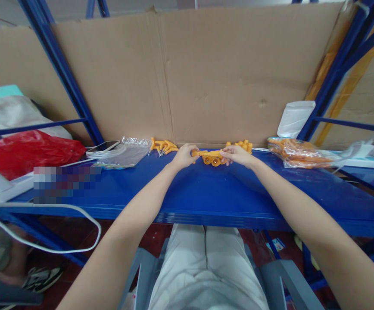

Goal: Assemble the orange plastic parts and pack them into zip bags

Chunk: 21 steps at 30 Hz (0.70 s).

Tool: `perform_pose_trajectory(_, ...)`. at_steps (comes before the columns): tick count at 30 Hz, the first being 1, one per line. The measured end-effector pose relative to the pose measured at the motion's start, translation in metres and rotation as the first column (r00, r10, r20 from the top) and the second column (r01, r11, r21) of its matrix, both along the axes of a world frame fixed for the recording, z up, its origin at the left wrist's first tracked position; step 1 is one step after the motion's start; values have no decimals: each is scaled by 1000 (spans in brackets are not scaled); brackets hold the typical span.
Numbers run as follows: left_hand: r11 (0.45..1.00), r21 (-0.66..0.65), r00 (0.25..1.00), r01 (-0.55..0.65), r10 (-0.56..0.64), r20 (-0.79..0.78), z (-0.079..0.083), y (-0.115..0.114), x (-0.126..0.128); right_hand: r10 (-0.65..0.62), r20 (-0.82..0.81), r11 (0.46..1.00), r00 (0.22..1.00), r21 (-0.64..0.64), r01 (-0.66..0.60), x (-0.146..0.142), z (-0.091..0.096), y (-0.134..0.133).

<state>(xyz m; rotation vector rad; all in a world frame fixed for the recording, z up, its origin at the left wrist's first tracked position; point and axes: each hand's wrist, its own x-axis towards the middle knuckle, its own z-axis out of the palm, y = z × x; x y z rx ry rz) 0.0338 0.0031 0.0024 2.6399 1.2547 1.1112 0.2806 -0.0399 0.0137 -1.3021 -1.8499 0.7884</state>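
Note:
My left hand (pixel 184 157) is closed around one end of a small orange plastic piece (pixel 202 153) over the blue table. At its other end, the fingers of my right hand (pixel 237 156) pinch orange plastic; I cannot tell whether both hands hold one piece or two joined pieces. Just below lie several round, hollow orange parts (pixel 212 161). Behind my right hand stand several upright orange parts (pixel 245 145). Left of my left hand is a small pile of orange pieces (pixel 164 146) with little metal chains attached.
A clear bag of orange parts (pixel 297 153) lies at right on the blue table (pixel 206 193). To the left are a flat clear bag (pixel 132 153), a phone (pixel 103 147), a white cable and a red plastic bag (pixel 35 153). Cardboard (pixel 222 77) walls the back between blue posts.

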Motion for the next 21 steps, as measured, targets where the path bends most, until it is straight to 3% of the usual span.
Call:
perform_pose_trajectory(10, 1000, 25, 999, -10, 8, 50, 2, -1, 2, -25, -24, 999, 999, 40, 26, -4, 2, -5)
perform_pose_trajectory(16, 1000, 6, 999, -6, 6, 42, 4, -5, 4, -98, -22, 995, 995, -6, 98, -10, 5, -12)
perform_pose_trajectory(21, 1000, -1, 999, -5, 5, 39, 2, -2, 3, -57, -6, 997, 998, -51, 57, -5, 3, -7)
